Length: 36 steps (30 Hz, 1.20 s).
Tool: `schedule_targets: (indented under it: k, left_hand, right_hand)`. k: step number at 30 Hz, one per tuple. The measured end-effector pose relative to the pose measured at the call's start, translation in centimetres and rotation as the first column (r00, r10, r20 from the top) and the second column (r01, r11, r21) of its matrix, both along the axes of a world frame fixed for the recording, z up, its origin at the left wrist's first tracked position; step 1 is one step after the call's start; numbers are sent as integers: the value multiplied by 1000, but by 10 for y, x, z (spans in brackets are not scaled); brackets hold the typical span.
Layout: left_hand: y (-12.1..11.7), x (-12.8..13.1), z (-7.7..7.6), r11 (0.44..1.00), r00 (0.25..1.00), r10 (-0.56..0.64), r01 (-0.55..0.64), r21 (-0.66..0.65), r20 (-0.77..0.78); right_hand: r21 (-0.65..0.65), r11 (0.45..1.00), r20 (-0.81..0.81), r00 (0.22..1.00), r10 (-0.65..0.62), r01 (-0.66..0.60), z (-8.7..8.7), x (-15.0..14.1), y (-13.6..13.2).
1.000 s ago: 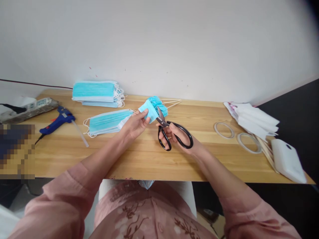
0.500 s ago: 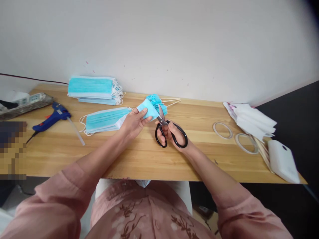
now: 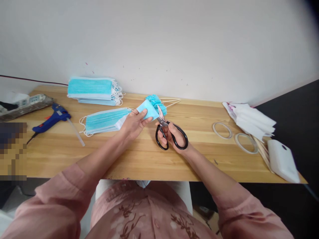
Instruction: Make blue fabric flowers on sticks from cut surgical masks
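My left hand (image 3: 134, 124) pinches a folded piece of blue face mask (image 3: 147, 110) above the wooden table (image 3: 139, 156). My right hand (image 3: 171, 136) has its fingers through the black handles of a pair of scissors (image 3: 169, 134), whose blades meet the right edge of the blue piece. Just behind lies a ruffled blue mask flower on thin wooden sticks (image 3: 159, 100). A flat blue mask (image 3: 103, 120) rests on the table to the left of my left hand.
A stack of blue masks (image 3: 93, 90) sits at the back left by the wall. A blue glue gun (image 3: 51, 120) and a power strip (image 3: 26, 104) lie far left. Two tape rings (image 3: 234, 136), white folded sheets (image 3: 251, 119) and a white case (image 3: 282, 160) are at right.
The scissor handles have closed somewhat since the first frame, with the blades at the blue piece. Both hands have stayed in about the same place; the view shifted slightly.
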<state>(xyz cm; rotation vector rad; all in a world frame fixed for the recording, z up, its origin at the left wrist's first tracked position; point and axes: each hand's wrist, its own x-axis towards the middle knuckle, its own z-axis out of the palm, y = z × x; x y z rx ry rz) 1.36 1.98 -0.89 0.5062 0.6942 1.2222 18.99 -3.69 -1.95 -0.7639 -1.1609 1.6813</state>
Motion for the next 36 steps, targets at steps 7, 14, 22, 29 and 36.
schedule_targets:
  k: [7, 14, 22, 29, 36]
  left_hand:
    - [-1, 0, 1, 1000, 1000, 7, -8, -29, -9]
    - [-1, 1, 1, 1000, 1000, 7, -7, -13, -1]
    - [-1, 1, 1, 1000, 1000, -4, 4, -15, -2]
    - [0, 1, 1, 999, 1000, -2, 2, -42, -6]
    - [0, 1, 2, 998, 1000, 9, -10, -55, -15]
  right_hand:
    - [-1, 1000, 29, 999, -20, 20, 3, 0, -1]
    - [1, 1000, 56, 998, -26, 26, -3, 1, 0]
    - [10, 999, 103, 994, -41, 40, 0, 1, 0]
    - [13, 998, 160, 985, -68, 67, 3, 2, -1]
    - [17, 997, 166, 983, -75, 73, 3, 2, -2]
